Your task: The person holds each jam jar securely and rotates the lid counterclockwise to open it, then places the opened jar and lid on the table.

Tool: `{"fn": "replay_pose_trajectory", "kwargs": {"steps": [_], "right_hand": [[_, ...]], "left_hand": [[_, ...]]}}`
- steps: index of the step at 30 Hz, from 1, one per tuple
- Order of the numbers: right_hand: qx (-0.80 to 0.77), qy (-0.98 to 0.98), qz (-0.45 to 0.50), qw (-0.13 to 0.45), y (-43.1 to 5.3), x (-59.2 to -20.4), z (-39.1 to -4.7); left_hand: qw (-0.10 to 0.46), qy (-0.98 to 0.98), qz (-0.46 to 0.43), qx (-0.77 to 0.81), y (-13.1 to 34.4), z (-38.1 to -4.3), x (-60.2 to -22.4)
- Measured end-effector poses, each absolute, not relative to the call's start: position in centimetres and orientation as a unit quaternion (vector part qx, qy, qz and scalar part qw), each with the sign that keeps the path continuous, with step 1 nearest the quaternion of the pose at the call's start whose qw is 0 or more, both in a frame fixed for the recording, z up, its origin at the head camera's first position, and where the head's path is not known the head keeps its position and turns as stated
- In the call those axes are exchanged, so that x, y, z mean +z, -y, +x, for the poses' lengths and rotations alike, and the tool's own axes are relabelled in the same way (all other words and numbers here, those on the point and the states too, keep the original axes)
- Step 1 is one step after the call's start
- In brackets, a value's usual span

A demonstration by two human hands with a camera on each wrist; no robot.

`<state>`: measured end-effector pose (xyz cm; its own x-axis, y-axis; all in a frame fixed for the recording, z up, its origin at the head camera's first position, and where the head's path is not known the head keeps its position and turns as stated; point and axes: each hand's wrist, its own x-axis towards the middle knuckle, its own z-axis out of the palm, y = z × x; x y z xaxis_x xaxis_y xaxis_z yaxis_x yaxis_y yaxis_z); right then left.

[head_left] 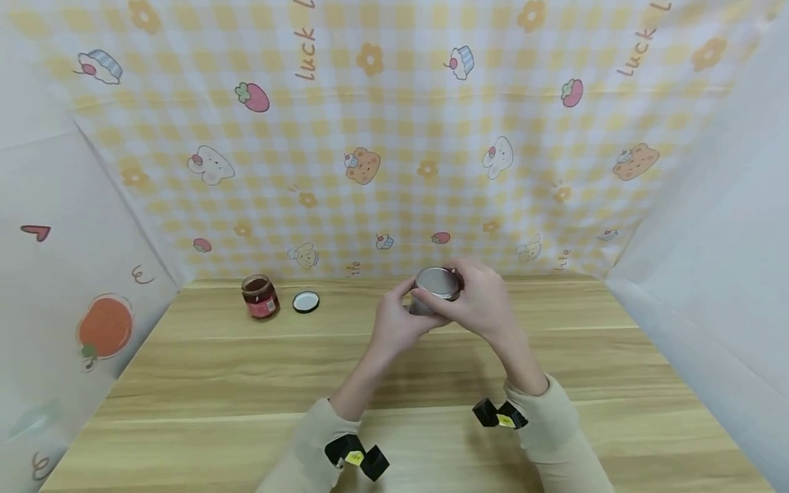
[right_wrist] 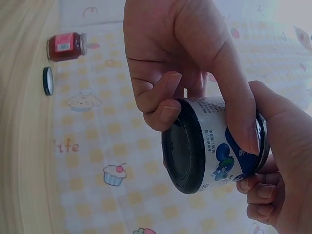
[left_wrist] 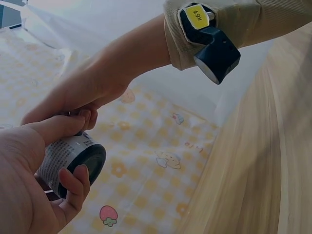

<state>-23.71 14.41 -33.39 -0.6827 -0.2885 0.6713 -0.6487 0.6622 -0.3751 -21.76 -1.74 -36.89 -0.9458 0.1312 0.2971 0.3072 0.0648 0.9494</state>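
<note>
A jam jar (right_wrist: 214,141) with a white label and blueberry pictures is held up over the table, tilted, its dark base showing in the right wrist view. My left hand (head_left: 394,322) grips the jar's body, with the thumb along the label and fingers near the base. Curled around the lid (head_left: 437,281) at the top end is my right hand (head_left: 483,298), thumb and fingers at its rim. In the left wrist view, the left hand (left_wrist: 22,175) wraps the jar and the right hand (left_wrist: 83,92) partly hides its lid end.
An uncapped jar of red jam (head_left: 260,298) stands at the back left of the wooden table (head_left: 246,383). Beside it a loose lid (head_left: 305,302) lies with its white inside up. A yellow checked cloth (head_left: 407,123) hangs behind, with pale sheets at both sides.
</note>
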Motion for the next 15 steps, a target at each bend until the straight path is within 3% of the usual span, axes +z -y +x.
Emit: {"fn": "replay_pose_trajectory", "kwargs": {"steps": [9,15], "right_hand": [[0.303,0.867,0.282,0.278,-12.8,-33.5,-23.6],[0.312,0.843,0.309,0.309,-12.0,-34.2,-23.6]], "left_hand": [[0.066,0.717,-0.138,-0.680,3.5,-21.2,-37.1],[0.071,0.722,-0.135,-0.675,4.4,-20.9,-37.4]]}}
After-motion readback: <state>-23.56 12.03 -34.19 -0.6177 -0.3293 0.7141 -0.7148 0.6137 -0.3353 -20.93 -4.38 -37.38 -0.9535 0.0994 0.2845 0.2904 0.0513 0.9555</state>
